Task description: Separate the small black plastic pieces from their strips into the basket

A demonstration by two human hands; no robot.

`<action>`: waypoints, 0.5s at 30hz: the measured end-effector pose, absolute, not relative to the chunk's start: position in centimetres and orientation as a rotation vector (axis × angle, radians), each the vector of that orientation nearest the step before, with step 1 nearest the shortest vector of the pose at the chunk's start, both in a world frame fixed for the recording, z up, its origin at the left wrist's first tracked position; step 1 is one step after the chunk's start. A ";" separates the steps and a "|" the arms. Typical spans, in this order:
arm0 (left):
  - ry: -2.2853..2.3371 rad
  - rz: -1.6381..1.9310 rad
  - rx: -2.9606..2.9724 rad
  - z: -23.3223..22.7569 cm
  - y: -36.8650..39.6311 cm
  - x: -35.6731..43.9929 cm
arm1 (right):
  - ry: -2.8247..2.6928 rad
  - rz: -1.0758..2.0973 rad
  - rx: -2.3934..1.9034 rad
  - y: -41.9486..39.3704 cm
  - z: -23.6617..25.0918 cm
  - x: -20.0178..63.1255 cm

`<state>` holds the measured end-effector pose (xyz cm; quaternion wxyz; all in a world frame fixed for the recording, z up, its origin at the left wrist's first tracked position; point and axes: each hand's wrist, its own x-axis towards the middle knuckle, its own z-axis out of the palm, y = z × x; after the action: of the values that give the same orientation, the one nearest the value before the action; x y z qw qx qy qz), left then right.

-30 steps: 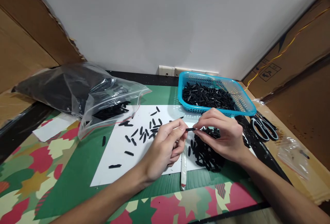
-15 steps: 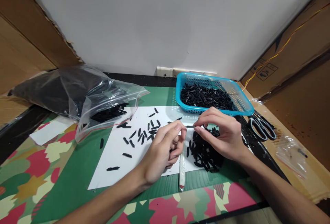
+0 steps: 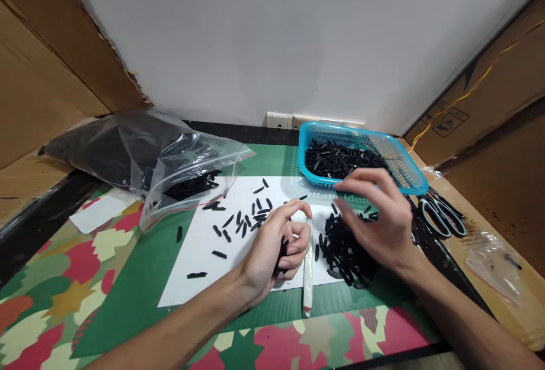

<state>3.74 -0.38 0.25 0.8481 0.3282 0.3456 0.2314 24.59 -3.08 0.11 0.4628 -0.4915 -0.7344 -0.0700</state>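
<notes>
On the bench, largest first:
Table mat [image 3: 128, 279]: green with a leaf pattern, under everything.
Plastic bag [image 3: 140, 160]: clear, lying on its side at far left, dark parts inside, mouth open toward the paper.
White sheet [image 3: 200, 256]: flat mid-table; loose black pieces [image 3: 238, 223] scattered over its middle.
Blue basket [image 3: 409, 168]: far right, holding many black pieces; its near rim is just beyond the right hand's fingertips.
Black pile [image 3: 340, 245]: heap of small black pieces on the sheet's right part, between the two hands, partly hidden under the right palm.
Right hand [image 3: 383, 222]: fingers spread wide, hovering over the pile; nothing seen gripped.
Left hand [image 3: 276, 245]: curled closed around a clutch of black pieces [image 3: 281, 249], resting on the sheet just left of the pile.
Scissors [image 3: 440, 217]: right of the right hand, near the basket.
White stick [image 3: 307, 268]: lies lengthwise between the left hand and the pile.
Small bag [image 3: 494, 262]: clear, far right edge.
</notes>
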 end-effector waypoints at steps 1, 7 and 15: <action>0.735 0.490 0.684 0.1 -0.4 3.8 | -1.900 -0.172 -1.090 -3.7 0.1 23.7; 0.695 0.639 0.652 -0.8 -0.9 4.4 | -2.313 -0.249 -0.622 -5.7 -0.2 20.0; 0.826 0.691 0.787 -0.2 -0.6 4.4 | -2.143 -0.077 -0.840 -5.8 -1.4 20.1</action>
<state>4.39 -0.58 -0.24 0.7858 0.3650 0.3830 0.3204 20.08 -5.81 -1.45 0.4071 -0.3330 -0.8500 -0.0304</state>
